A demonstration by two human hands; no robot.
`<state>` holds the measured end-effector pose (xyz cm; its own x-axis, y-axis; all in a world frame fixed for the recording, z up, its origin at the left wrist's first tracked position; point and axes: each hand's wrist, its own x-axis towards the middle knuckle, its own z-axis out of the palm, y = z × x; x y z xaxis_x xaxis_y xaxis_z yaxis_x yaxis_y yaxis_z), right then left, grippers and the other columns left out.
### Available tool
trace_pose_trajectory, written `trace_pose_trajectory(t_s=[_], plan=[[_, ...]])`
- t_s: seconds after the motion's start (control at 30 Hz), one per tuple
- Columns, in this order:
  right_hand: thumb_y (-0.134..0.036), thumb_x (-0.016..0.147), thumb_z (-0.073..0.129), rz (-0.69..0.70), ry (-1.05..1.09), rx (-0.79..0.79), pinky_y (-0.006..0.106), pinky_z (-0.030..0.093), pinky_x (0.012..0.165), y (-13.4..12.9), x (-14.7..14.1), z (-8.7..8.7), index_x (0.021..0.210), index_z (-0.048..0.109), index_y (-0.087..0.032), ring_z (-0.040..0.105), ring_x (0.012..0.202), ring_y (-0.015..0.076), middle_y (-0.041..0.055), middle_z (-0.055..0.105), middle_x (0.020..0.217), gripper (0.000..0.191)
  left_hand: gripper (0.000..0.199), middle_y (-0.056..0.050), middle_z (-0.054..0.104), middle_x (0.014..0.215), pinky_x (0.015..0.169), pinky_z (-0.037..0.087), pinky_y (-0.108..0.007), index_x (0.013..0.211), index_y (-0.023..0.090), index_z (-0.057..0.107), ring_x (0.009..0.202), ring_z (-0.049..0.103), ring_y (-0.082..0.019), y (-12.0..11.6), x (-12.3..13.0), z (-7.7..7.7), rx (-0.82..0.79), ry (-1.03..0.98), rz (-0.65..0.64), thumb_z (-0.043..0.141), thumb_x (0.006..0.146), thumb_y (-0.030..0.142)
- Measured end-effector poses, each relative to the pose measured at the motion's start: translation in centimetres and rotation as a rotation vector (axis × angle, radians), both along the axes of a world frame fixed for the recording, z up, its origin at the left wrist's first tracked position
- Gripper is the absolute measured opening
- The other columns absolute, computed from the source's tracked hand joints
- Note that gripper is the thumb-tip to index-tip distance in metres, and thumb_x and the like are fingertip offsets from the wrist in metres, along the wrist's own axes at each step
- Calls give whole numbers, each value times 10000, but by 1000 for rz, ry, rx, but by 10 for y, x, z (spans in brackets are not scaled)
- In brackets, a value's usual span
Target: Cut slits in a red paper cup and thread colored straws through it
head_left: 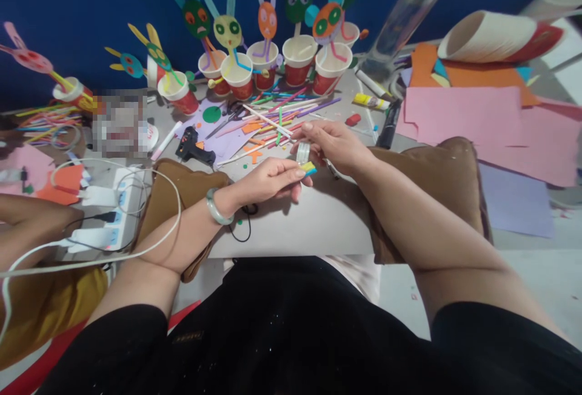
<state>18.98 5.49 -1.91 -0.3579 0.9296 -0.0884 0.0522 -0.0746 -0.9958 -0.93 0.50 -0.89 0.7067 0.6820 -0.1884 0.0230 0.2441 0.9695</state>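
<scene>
One yellow-and-blue piece [310, 168]: your left hand [273, 179] is pinching it; your right hand [335, 142] is curling beside tape [303, 153], grip unclear.

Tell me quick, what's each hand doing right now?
Left hand: closed, pinching a small yellow-and-blue piece.
Right hand: fingers curled by a clear roll; whether it's gripping can't be told.

paper cups [243, 87] stand along the back of the desk [282, 234], with loose sticks [280, 121] before them. a glue gun [193, 148] lies left of the sticks, a power strip [125, 201] farther left; at the right, a roll [486, 37] rests on paper sheets [464, 113].
</scene>
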Motion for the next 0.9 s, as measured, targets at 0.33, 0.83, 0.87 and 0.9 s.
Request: trace_pose_trajectory(t_s=[0.33, 0.83, 0.87, 0.9], plan=[[-636, 779, 835, -117, -39, 514, 377, 601, 836, -2, 3, 0, 852, 670, -244, 708, 1003, 243, 95, 744, 1106, 432, 347, 11, 627, 544, 399, 204, -206, 856, 122, 679, 352, 357, -27, 14, -4, 9, -99, -144, 254, 676, 888, 467], [-602, 992, 593, 157, -211, 734, 456, 528, 1065, 1, 4, -11, 988, 743, -227, 679, 1215, 287, 147, 729, 1241, 405, 485, 13, 620, 555, 423, 227, -207, 829, 132, 656, 393, 388, -27, 7, -2, 8, -32, -129, 207, 703, 847, 614], [-603, 995, 587, 166, -217, 737, 450, 530, 1057, 1, 4, -10, 994, 740, -227, 681, 1202, 282, 143, 728, 1236, 406, 498, 15, 619, 552, 422, 224, -205, 823, 133, 654, 389, 379, -23, 7, -2, 8, -29, -129, 204, 707, 846, 627], [-606, 996, 583, 173, -223, 733, 447, 530, 1054, 1, 4, -9, 1006, 738, -230, 682, 1193, 277, 137, 728, 1235, 406, 510, 15, 619, 551, 421, 222, -203, 820, 134, 653, 386, 371, -20, 7, -3, 8, -24, -133, 202, 710, 846, 640]])
